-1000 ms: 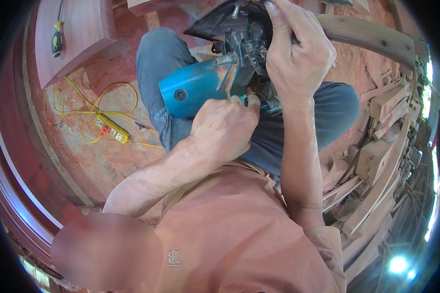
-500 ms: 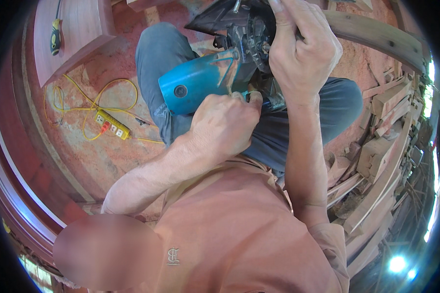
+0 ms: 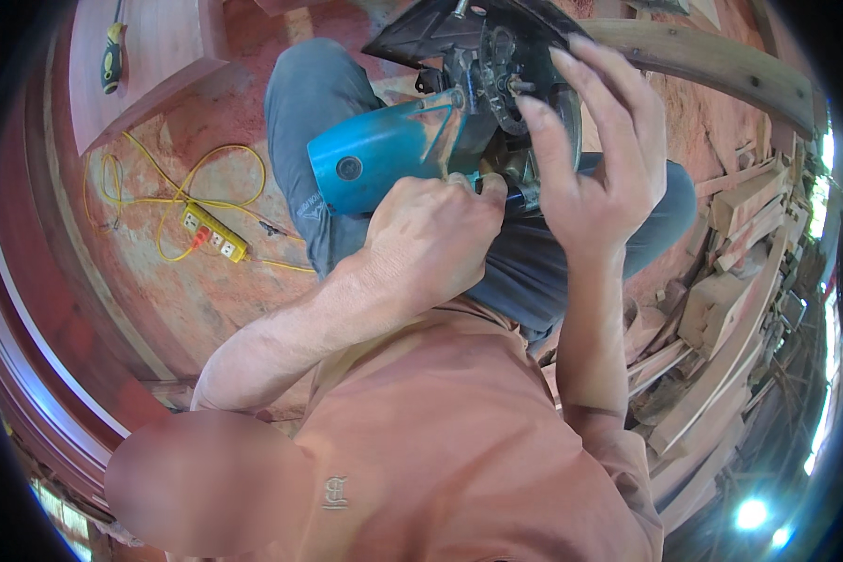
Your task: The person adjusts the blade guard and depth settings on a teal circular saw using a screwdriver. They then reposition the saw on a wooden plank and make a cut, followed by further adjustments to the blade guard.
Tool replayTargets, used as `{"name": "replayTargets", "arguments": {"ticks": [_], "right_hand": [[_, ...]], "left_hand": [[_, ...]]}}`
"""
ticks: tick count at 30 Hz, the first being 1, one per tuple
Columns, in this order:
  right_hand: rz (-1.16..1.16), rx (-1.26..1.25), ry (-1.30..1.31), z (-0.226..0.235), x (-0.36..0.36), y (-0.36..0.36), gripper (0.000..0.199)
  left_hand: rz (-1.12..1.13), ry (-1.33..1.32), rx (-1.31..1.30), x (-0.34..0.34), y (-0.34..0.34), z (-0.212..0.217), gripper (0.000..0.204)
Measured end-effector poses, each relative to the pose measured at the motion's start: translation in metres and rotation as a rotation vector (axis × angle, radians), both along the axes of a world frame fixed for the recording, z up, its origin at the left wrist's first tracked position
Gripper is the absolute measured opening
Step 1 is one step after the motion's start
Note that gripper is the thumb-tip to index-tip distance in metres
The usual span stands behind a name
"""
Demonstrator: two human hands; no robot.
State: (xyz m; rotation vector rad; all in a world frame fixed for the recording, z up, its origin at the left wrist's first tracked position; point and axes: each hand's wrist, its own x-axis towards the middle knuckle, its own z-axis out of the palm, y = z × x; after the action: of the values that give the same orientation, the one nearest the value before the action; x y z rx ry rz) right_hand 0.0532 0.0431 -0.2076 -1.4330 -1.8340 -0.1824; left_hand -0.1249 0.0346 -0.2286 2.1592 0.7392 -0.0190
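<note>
A teal and black circular saw point(image 3: 374, 155) lies across my crossed legs, its motor housing to the left and its dark base plate point(image 3: 417, 36) raised at the far side. My left hand point(image 3: 435, 229) is closed on the near part of the saw, the gripped part mostly hidden under the fingers. On the saw's right, my right hand point(image 3: 608, 159) has its fingers spread. Its thumb and fingertips are close to the round blade guard point(image 3: 501, 80); whether they touch it I cannot tell. Part of a curved metal edge shows behind the thumb.
At left on the reddish floor lies a yellow power strip point(image 3: 213, 232) with a looped yellow cord point(image 3: 183, 199). A screwdriver point(image 3: 112, 61) rests on a wooden piece point(image 3: 150, 75). A curved plank point(image 3: 711, 66) spans the far right, above stacked wood offcuts point(image 3: 735, 234).
My right hand has moved down and right from the guard, and its bunched fingers have opened apart. My left hand keeps its grip; the saw has barely moved.
</note>
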Motion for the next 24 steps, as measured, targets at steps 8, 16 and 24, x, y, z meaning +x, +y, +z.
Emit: {"name": "replayTargets", "arguments": {"ticks": [8,16,24], "right_hand": [[-0.092,-0.233,0.215,-0.020,-0.008,-0.018,0.025],[-0.006,-0.299,0.258,-0.005,0.001,-0.016,0.030],[-0.001,0.250,-0.027,0.000,0.001,0.029,0.026]], "left_hand": [[-0.055,0.022,-0.028,0.001,0.003,0.000,0.034],[-0.018,0.002,0.016,0.001,0.000,-0.001,0.040],[-0.036,0.053,0.011,0.003,-0.004,0.001,0.042]]}}
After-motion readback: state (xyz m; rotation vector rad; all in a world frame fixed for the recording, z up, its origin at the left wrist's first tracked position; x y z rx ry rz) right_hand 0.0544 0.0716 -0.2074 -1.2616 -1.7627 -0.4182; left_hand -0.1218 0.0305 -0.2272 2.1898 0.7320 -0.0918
